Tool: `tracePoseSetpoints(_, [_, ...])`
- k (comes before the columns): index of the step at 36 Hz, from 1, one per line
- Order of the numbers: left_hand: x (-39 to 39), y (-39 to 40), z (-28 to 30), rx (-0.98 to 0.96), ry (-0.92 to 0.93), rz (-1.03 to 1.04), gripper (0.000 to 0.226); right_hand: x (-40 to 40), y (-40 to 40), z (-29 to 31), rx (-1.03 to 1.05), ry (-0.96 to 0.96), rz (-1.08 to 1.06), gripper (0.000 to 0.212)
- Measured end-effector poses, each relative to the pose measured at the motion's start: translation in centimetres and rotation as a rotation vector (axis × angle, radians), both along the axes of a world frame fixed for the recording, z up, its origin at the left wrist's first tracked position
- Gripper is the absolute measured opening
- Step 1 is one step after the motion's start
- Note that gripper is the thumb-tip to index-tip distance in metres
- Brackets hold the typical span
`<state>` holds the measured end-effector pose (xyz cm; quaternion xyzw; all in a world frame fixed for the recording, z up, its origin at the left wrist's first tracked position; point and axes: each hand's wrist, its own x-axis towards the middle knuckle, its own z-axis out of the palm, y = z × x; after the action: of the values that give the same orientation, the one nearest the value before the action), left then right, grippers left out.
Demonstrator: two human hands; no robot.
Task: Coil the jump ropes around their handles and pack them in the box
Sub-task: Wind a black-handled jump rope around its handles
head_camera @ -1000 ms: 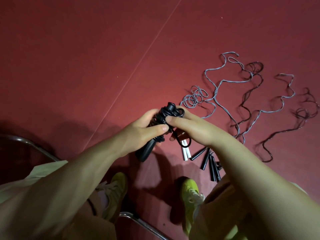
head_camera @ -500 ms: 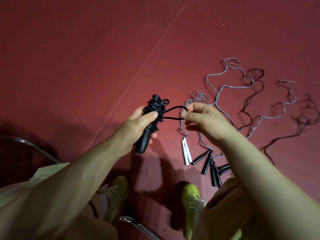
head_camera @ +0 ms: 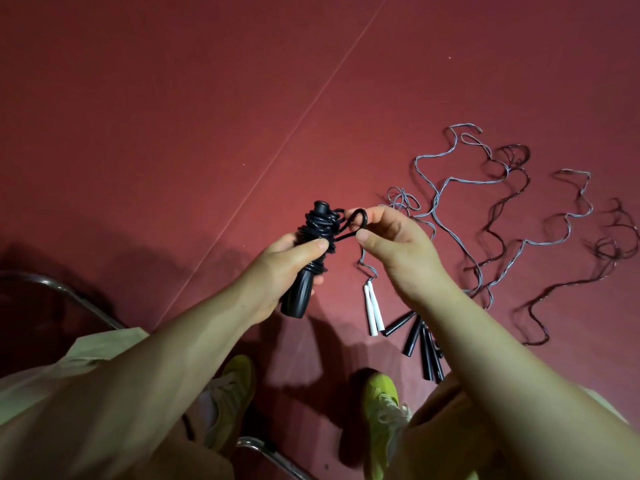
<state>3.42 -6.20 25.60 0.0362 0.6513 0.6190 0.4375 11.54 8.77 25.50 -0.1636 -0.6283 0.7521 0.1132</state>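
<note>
Head view: left hand (head_camera: 277, 268) clamps the rope-wound black plastic jump-rope handles (head_camera: 304, 268), right hand (head_camera: 391, 244) at 3 o'clock pinches the springy, slick-looking black cord loop (head_camera: 356, 218), best gripped near the coil

Dark red floor (head_camera: 173, 116) with loose grey and dark ropes (head_camera: 502, 209) sprawled across it, their white handles (head_camera: 373, 311) and black handles (head_camera: 414, 337) apparently bunched together.
</note>
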Motion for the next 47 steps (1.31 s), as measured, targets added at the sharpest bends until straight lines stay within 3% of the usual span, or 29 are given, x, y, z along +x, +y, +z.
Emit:
tracePoseSetpoints(4, [0.0,-0.1,-0.2,0.032,0.024,-0.019,0.005,0.0,0.1,0.2,0.037,-0.022,-0.028,0.025])
tracePoseSetpoints(8, [0.0,-0.2,0.0,0.068,0.043,-0.059,0.011,0.0,0.3,0.3,-0.005,0.003,-0.056,0.011])
tracePoseSetpoints(15, [0.1,-0.3,0.1,0.081,0.078,-0.094,0.017,0.1,0.4,0.9,-0.107,-0.092,-0.035,0.012])
tracePoseSetpoints(19, [0.1,-0.4,-0.2,0.063,0.166,-0.089,0.057,0.2,0.3,1.4,-0.078,-0.183,-0.045,0.016])
tracePoseSetpoints(22, [0.2,-0.5,-0.3,0.066,0.19,-0.107,0.068,0.2,0.3,1.3,-0.114,-0.231,-0.065,0.02])
tracePoseSetpoints(31, [0.5,-0.4,0.0,0.198,0.121,-0.082,0.063,0.0,0.6,1.2,-0.168,-0.333,-0.067,0.025])
tracePoseSetpoints(35, [0.6,-0.3,0.0,0.239,0.067,-0.048,0.053,0.0,0.5,1.0,-0.038,-0.359,-0.039,0.024])
tracePoseSetpoints(40, [0.7,-0.3,-0.1,0.257,0.009,-0.033,0.049,0.1,0.6,0.8,0.288,-0.328,-0.023,0.024])
tracePoseSetpoints(47, [0.6,-0.4,0.0,0.242,-0.026,-0.085,0.045,0.3,0.4,0.8,0.467,-0.304,-0.023,0.028])
